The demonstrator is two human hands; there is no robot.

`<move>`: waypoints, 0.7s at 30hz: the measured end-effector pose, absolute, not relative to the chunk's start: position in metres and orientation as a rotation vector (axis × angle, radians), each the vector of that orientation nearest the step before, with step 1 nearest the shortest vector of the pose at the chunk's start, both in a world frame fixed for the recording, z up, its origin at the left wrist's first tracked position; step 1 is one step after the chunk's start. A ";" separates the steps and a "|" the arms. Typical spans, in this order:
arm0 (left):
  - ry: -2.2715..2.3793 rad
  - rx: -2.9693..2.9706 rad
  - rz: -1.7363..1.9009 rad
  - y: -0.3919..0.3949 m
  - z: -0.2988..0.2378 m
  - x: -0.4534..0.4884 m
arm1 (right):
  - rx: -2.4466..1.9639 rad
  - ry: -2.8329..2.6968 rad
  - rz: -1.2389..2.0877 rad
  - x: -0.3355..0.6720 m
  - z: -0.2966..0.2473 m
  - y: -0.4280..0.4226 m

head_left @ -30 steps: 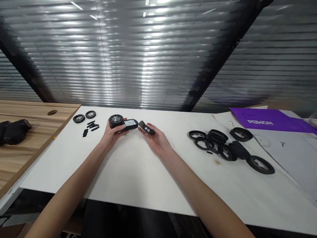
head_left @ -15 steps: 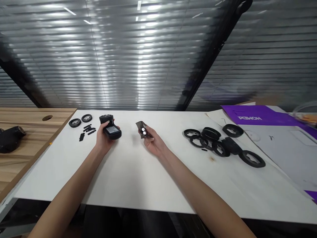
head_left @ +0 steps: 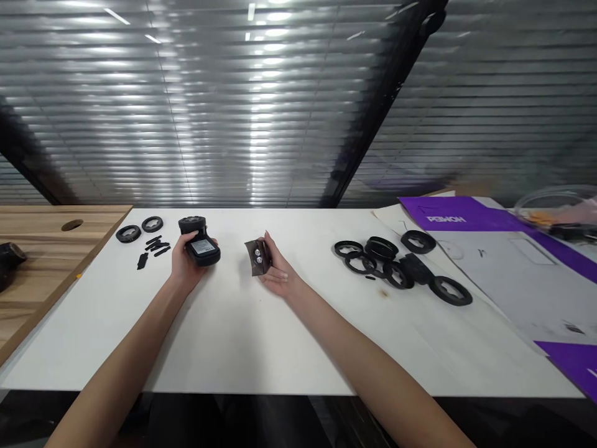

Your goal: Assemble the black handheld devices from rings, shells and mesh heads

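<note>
My left hand (head_left: 183, 261) is closed around a black hand-held device (head_left: 199, 242) with a round wheel-like head and a pale label on its body, held just above the white table (head_left: 261, 336). My right hand (head_left: 278, 270) grips a small dark cover piece (head_left: 258, 257) with two shiny round spots, a short way to the right of the device. The two parts are apart from each other.
Two black rings (head_left: 140, 229) and several small black strips (head_left: 152, 249) lie left of my left hand. A pile of black rings (head_left: 401, 264) sits to the right. Purple and grey sheets (head_left: 504, 249) cover the far right. A wooden desk (head_left: 41, 267) adjoins on the left.
The device in my left hand has turned from lying sideways to pointing away, and both hands have drifted left and slightly apart. My right hand has tilted the cover piece upright.
</note>
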State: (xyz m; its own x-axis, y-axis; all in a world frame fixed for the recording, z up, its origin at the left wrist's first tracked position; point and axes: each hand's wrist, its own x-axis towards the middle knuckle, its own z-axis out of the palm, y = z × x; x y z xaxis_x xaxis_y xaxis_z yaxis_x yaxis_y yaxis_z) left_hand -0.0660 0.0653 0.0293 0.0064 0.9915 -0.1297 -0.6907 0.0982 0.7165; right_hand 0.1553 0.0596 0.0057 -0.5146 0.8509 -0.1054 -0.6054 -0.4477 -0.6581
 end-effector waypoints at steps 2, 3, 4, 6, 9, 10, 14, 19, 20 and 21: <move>0.737 0.520 1.413 0.064 0.032 -0.066 | -0.500 -0.581 2.034 0.152 0.011 0.057; 0.744 0.511 1.411 0.063 0.034 -0.066 | -0.487 -0.531 2.027 0.151 0.014 0.055; 0.748 0.503 1.410 0.062 0.036 -0.065 | -0.493 -0.521 2.019 0.150 0.017 0.053; 0.750 0.489 1.410 0.060 0.039 -0.064 | -0.523 -0.541 1.995 0.148 0.020 0.050; 0.758 0.468 1.414 0.060 0.042 -0.062 | -0.562 -0.580 2.011 0.147 0.023 0.047; 0.760 0.465 1.414 0.060 0.043 -0.061 | -0.558 -0.576 2.022 0.146 0.023 0.046; 0.744 0.467 1.420 0.061 0.042 -0.061 | -0.504 -0.556 2.058 0.144 0.028 0.041; 0.748 0.500 1.406 0.061 0.040 -0.062 | -0.522 -0.475 2.038 0.141 0.033 0.038; 0.754 0.509 1.401 0.061 0.039 -0.063 | -0.528 -0.455 2.031 0.141 0.033 0.039; 0.760 0.515 1.397 0.061 0.039 -0.063 | -0.530 -0.451 2.027 0.142 0.033 0.039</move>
